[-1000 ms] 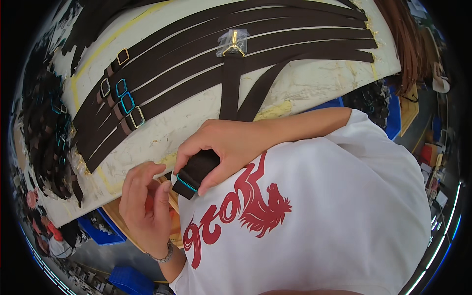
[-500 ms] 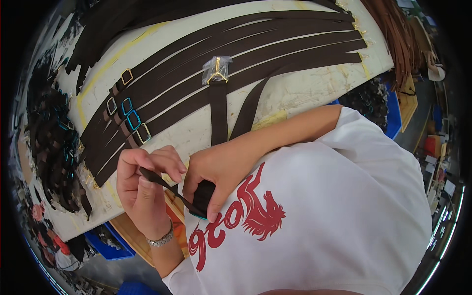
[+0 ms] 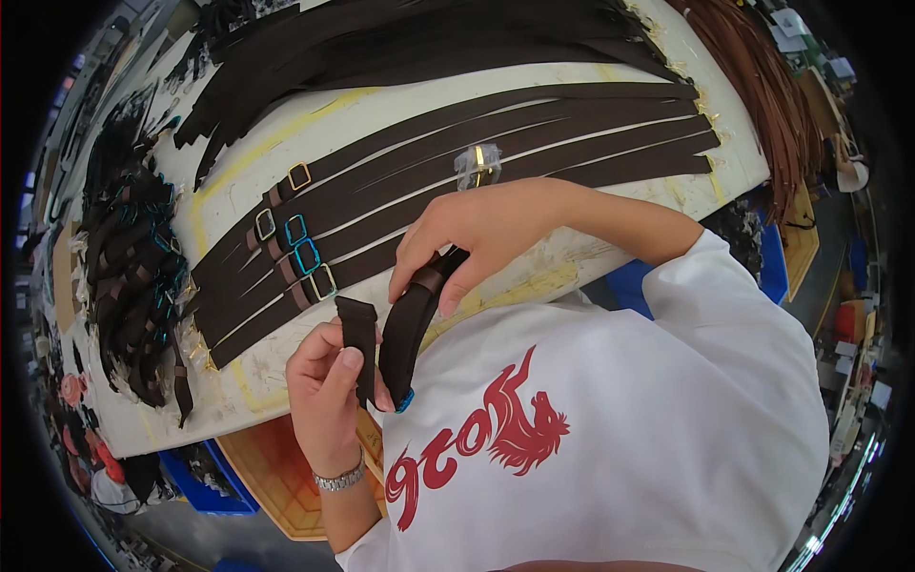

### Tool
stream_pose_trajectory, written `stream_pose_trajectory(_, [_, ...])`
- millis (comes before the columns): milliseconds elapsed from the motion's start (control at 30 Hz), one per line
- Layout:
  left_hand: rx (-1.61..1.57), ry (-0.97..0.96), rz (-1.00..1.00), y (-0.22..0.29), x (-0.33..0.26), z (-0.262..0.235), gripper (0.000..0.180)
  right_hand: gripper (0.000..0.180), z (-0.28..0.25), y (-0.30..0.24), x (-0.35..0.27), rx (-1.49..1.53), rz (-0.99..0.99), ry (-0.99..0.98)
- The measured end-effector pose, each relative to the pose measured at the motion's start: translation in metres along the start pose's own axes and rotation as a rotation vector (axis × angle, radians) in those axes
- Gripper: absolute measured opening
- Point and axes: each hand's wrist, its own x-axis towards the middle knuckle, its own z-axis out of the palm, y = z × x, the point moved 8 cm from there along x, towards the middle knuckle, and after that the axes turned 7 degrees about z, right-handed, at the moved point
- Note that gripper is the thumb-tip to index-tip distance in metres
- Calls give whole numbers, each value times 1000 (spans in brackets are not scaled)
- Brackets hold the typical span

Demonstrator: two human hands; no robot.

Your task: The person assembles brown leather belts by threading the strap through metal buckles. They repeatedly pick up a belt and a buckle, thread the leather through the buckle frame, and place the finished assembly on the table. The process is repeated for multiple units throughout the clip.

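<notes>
A dark brown webbing strap (image 3: 409, 329) is folded through a blue metal buckle (image 3: 405, 400) close to my shirt. My left hand (image 3: 324, 396) pinches the strap's short free end, which stands upright between thumb and fingers. With thumb and fingers, my right hand (image 3: 486, 229) grips the longer part beside a brown keeper loop (image 3: 428, 278). Just beyond that hand, a gold metal fitting in clear plastic (image 3: 477, 164) is partly hidden by it. Several similar straps (image 3: 591, 119) lie side by side on the white table (image 3: 257, 381), some with gold, silver or blue buckles (image 3: 306, 255) at their left ends.
Bundled dark straps with blue buckles (image 3: 138, 276) hang over the table's left side. A stack of dark straps (image 3: 419, 52) lies at the back, with reddish-brown strips (image 3: 753, 86) at the far right. Below the table are an orange-brown crate (image 3: 276, 486) and a blue bin (image 3: 205, 481).
My right hand has moved up and away from my shirt, sliding along the strap to the keeper loop. The left hand has turned the free end upright. The whole view has shifted slightly.
</notes>
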Motion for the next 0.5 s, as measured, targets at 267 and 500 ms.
stream_pose_trajectory(267, [117, -6, -106, -17, 14, 2, 16, 45, -19, -4, 12, -106, 59, 104])
stream_pose_trajectory(500, [63, 127, 102, -9, 18, 5, 14, 47, -36, -32, 22, -326, 0, 272])
